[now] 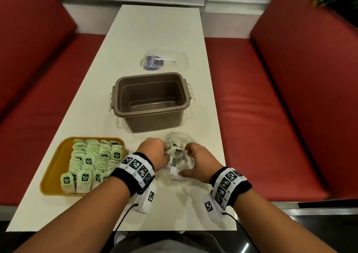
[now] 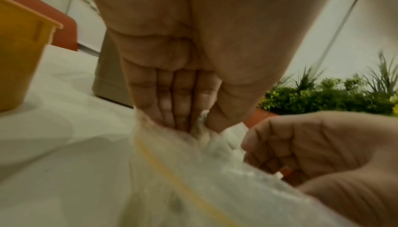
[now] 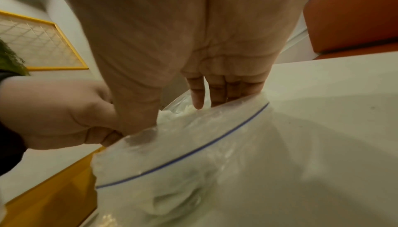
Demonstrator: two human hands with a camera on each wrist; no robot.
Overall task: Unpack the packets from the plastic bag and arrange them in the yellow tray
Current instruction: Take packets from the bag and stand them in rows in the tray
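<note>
Bag: mouth pinched apart by left hand and right hand, likely exposing remaining packets (tray nearly full).

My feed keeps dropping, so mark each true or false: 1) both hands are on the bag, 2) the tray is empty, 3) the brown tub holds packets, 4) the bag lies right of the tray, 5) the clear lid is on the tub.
1) True: left hand and right hand grip the bag.
2) False: the tray holds rows of packets.
3) False: the tub is empty.
4) True.
5) False: the lid lies beyond the tub.
</note>
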